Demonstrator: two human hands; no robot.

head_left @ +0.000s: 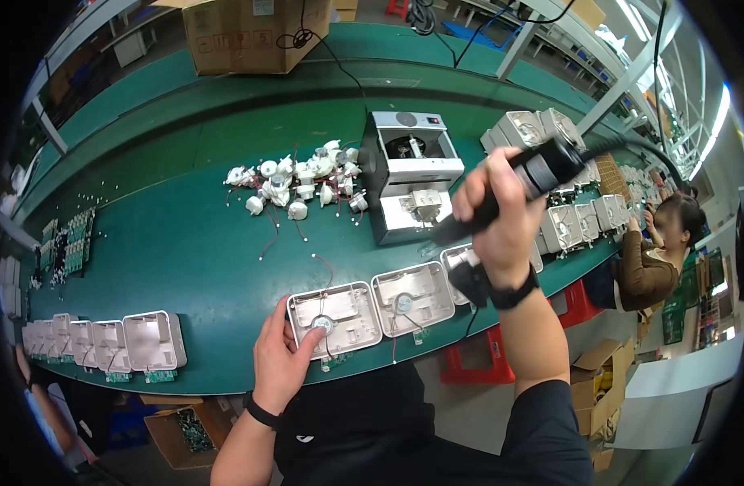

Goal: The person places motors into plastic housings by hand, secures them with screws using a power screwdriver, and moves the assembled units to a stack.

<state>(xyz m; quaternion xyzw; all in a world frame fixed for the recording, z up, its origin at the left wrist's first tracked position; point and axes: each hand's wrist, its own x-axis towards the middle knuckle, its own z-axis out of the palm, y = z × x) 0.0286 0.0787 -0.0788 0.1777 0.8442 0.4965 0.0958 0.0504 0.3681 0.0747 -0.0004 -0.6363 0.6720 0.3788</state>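
Observation:
My left hand (pixel 281 356) grips the left wall of a white plastic housing (pixel 356 320), its thumb on a small round white part (pixel 323 325) inside. A red-and-black wire runs from the housing onto the table. My right hand (pixel 505 211) is wrapped round a black electric screwdriver (pixel 552 168), raised above the table and tilted, its tip pointing down and left. Touching the first housing on its right is a second open housing (pixel 424 279) with a similar round part. A third housing (pixel 454 257) is partly hidden behind my right wrist.
A screw feeder (pixel 412 174) stands beyond the housings. White motor-like parts with wires (pixel 303 178) are heaped left of it. More housings (pixel 155 340) line the left edge, near green circuit boards (pixel 80 239). At right sit stacked housings (pixel 522 128) and a co-worker (pixel 655 259).

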